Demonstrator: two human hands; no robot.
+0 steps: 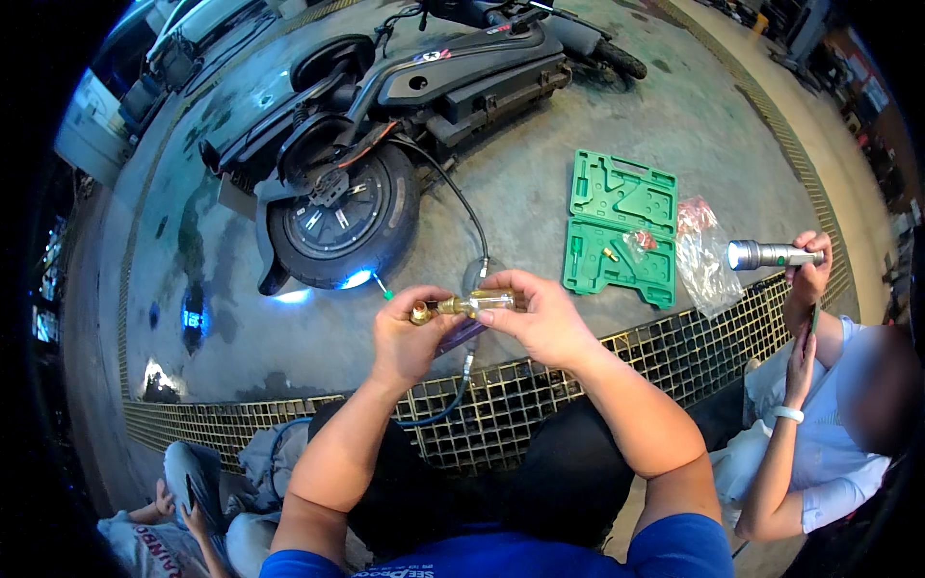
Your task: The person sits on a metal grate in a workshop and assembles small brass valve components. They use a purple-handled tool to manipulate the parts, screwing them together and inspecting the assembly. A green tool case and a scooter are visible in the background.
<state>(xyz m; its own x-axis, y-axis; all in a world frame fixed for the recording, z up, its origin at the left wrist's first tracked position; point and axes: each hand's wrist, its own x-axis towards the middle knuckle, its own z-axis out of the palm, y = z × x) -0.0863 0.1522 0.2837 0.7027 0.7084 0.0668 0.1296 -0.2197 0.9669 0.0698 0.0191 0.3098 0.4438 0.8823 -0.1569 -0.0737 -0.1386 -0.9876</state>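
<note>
The floor carries nearly everything, and a yellowish grate runs along its near edge. Toward the far edge a dark motorbike lies on its side, its wheel left of the floor's middle. A dark hose drops from beside the wheel, passes behind the hands and comes out below them; whether it joins what they hold is hidden.

Toward the right edge of the floor lies an open green case, with a clear plastic bag just beside it. Farther right, a co-worker's hand holds a lit silver flashlight.

Above the grate, off the floor, is the brass tool, held level between two bare hands. The left hand pinches its brass end between thumb and fingers; the right hand is closed round its clear tube, thumb on the near side. Something purple shows beneath, too covered to name.

The tool looks small but dense for its size, with most of the weight probably toward the brass. The metal should be stiff and hard, and slick if oily. The clear tube, glass or hard plastic, seems the fragile part, so the firm grip belongs on the brass and only a light one on the tube.

Smallest of all, a brass fitting sits in the case's near half.
</note>
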